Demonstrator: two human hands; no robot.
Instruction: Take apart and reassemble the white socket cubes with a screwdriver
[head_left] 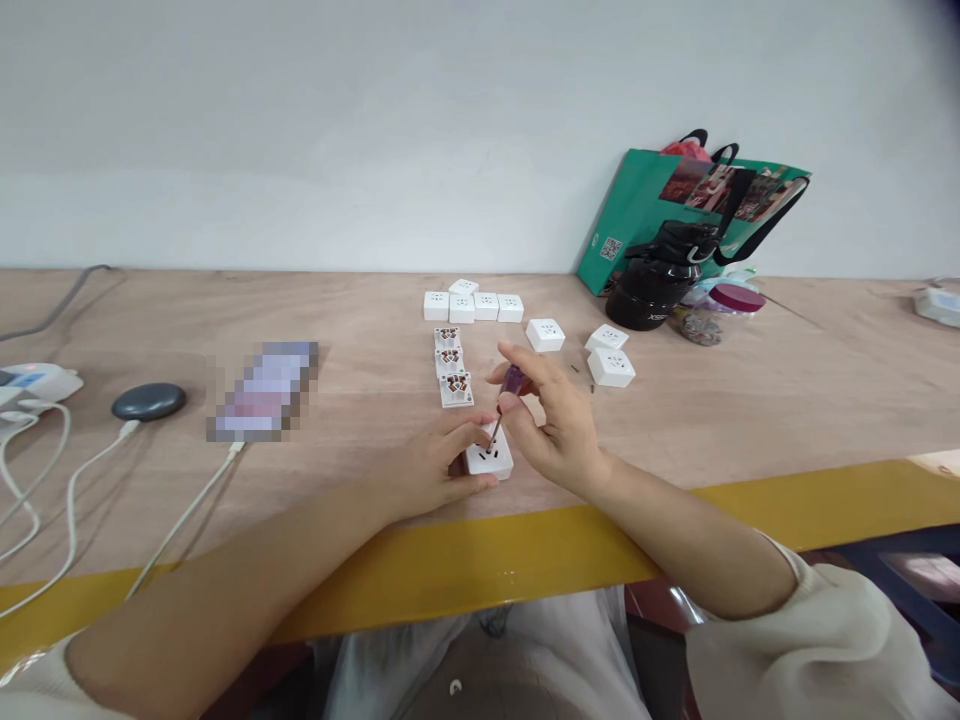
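Observation:
A white square power socket (493,461) lies on the table close to its front edge, slotted face up. My left hand (442,460) grips it from the left, thumb at the near side and fingers at the far side. In my right hand (555,415) is a screwdriver (512,383) with a purple handle, held tilted by the fingertips. Its thin shaft reaches down to the middle of the socket's face. Beyond the socket stand three open socket inserts (456,388) with copper-coloured contacts, lined up in a column.
Several white sockets (486,306) sit in a group at the back; others (611,367) lie at right near small screws (592,389). A black bottle (641,295), green bag (626,200) and lidded jar (701,325) stand back right. At left are a phone (264,392), a dark puck (148,402) and cables (73,500).

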